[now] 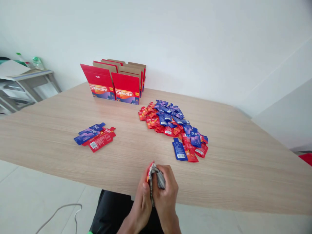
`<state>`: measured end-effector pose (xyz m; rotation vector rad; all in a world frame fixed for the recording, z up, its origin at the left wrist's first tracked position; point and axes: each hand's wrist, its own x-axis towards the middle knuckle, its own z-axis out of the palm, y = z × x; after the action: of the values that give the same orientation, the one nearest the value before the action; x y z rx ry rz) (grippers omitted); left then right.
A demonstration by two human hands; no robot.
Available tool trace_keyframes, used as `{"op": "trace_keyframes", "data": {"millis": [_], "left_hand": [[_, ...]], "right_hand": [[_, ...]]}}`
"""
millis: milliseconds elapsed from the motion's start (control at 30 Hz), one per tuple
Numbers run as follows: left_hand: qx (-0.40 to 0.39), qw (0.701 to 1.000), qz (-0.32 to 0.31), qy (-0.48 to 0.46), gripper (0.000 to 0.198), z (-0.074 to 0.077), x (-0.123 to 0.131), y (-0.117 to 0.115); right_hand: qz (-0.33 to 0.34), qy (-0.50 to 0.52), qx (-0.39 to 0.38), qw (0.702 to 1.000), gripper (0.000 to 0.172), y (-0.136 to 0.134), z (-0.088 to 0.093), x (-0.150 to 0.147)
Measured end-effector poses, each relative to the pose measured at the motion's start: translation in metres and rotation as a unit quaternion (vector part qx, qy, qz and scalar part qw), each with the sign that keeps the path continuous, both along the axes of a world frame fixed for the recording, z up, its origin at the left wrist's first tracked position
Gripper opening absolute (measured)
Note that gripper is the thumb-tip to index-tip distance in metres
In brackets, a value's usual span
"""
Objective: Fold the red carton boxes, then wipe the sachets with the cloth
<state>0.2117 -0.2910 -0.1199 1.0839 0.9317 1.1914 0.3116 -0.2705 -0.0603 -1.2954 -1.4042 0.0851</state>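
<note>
At the table's front edge my left hand (142, 198) is closed round a red and orange sachet (148, 173), mostly covered by the fingers. Pressed against it is a crumpled grey-and-white striped cloth (160, 180), perhaps paper; its kind is hard to make out. My right hand (168, 188) grips this crumpled piece, fingers curled inward. Beyond my hands, to the right, lies a loose heap of red sachets (153, 122) and blue sachets (167, 110). A single blue sachet (179, 150) lies at its near end. On the left is a small group of blue and red sachets (101, 142).
Several red cardboard boxes (125, 86) stand with raised flaps at the back of the wooden table (126, 130), near the white wall. A grey side table (34, 75) with papers and a green-topped item is at far left. A cable (64, 206) lies on the floor.
</note>
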Motion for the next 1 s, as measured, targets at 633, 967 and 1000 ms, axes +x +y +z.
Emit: {"op": "trace_keyframes", "data": {"millis": [633,967,1000], "left_hand": [[-0.029,0.997,0.064,-0.007,0.074,0.028,-0.012,0.021],[-0.018,0.996,0.091,-0.015,0.082,0.052,-0.014,0.04],[-0.007,0.994,0.106,-0.008,0.083,0.056,-0.018,0.046]], "right_hand": [[0.064,-0.003,-0.042,0.997,0.024,-0.001,-0.009,-0.011],[0.067,-0.019,-0.064,0.995,0.026,-0.007,-0.015,-0.018],[0.074,-0.02,-0.071,0.995,0.027,-0.008,-0.018,-0.022]]}}
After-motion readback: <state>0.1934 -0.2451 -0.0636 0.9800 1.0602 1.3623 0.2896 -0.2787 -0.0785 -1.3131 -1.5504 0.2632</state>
